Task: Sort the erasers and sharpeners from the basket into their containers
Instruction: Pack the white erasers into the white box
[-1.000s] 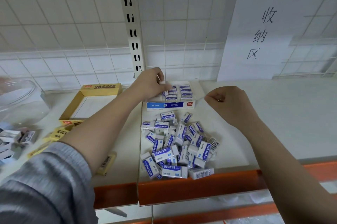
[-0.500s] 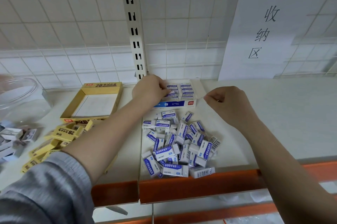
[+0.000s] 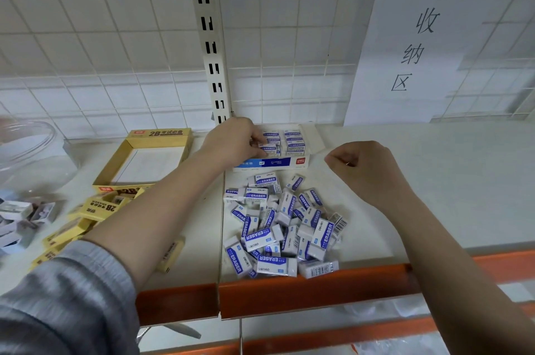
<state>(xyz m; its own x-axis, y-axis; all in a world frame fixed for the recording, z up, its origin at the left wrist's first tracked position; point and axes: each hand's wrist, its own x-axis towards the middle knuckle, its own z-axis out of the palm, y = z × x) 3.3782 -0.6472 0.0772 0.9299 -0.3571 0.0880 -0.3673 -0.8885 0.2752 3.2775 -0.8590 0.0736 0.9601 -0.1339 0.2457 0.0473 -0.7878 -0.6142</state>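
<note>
A heap of white-and-blue erasers (image 3: pixel 279 224) lies on the white shelf near its orange front edge. Behind the heap stands a white-and-blue eraser box (image 3: pixel 272 163) with rows of erasers packed inside. My left hand (image 3: pixel 234 140) reaches into the left part of that box, its fingers curled onto an eraser (image 3: pixel 267 147) in the row. To the right of the box my right hand (image 3: pixel 362 166) hovers over the shelf with its fingers curled into a loose fist; nothing shows inside it.
An open yellow 2B box (image 3: pixel 156 134) stands at the left, with several yellow erasers (image 3: pixel 95 207) strewn before it. Farther left are a clear plastic tub (image 3: pixel 26 152) and small grey-white packets (image 3: pixel 17 218). A paper sign (image 3: pixel 414 51) hangs on the wire grid wall.
My left hand has lowered from the back of the eraser box onto the rows inside it. My right hand has hardly moved.
</note>
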